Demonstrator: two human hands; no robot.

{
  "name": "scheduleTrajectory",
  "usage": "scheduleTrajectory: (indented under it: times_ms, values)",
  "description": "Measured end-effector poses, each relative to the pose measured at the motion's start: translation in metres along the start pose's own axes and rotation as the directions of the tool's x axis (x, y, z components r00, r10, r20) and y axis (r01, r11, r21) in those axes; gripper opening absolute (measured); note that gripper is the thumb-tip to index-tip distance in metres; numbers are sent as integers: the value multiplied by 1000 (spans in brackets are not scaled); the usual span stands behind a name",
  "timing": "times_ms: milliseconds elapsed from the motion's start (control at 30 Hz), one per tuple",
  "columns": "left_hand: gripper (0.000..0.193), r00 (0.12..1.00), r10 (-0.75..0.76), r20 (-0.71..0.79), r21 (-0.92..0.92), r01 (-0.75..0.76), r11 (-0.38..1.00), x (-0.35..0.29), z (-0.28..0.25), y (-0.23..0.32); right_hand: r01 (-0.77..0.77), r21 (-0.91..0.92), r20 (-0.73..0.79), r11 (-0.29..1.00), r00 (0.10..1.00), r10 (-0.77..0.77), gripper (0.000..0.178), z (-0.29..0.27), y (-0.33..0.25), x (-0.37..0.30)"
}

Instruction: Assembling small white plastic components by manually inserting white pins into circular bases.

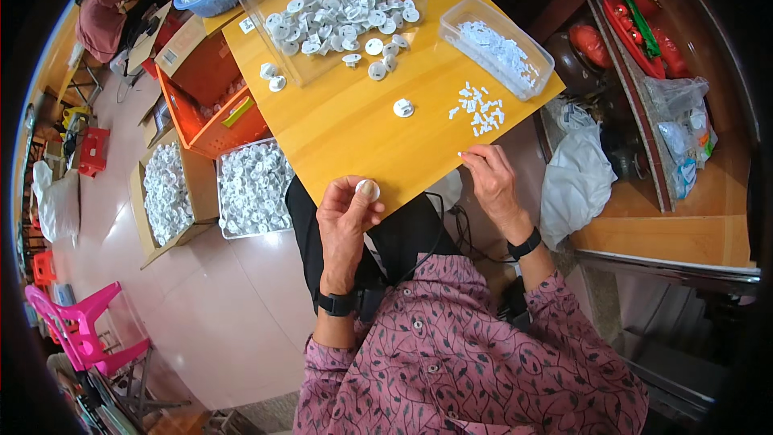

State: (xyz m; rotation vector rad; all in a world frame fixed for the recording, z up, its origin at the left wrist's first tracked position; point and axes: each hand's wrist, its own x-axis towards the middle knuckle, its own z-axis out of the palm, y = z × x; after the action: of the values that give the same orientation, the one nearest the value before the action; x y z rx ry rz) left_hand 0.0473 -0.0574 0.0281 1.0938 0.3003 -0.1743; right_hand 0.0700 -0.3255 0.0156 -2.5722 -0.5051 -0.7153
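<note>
Over the near edge of the yellow table point(346, 125), my left hand point(348, 208) is closed on a round white plastic part point(369, 190), the thumb pressed across its face. My right hand point(491, 180) pinches a tiny white plastic piece point(460, 154) between thumb and fingertips, a short way to the right of the round part. Just beyond that hand lies a loose scatter of small white pieces point(481, 110). A single round white part point(403, 108) rests on the tabletop ahead of both hands.
A clear tub point(531, 84) of small white pieces stands at the table's right. Many round white parts point(346, 8) fill a clear tray at the back. Left of the table are an orange crate point(213, 133), a cardboard box point(201, 185) and a pink stool point(84, 326). Another person point(109, 20) sits far left.
</note>
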Motion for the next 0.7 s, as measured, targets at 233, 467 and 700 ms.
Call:
scheduleTrajectory:
  times_ms: [233, 467, 700]
  values:
    - [33, 990, -15, 137, -115, 31, 993, -1, -9, -3, 7, -3, -9, 1000, 1000, -7, 17, 6, 0, -3]
    - [39, 968, 11, 251, -351, 80, 933, -3, -9, -8, 3, 41, -68, 999, 998, 0, 11, 7, -10, -4]
    - [41, 961, 27, 274, -380, 82, 921, -9, -10, -6, -267, 445, 64, 855, 961, 268, 9, -5, -83, 15]
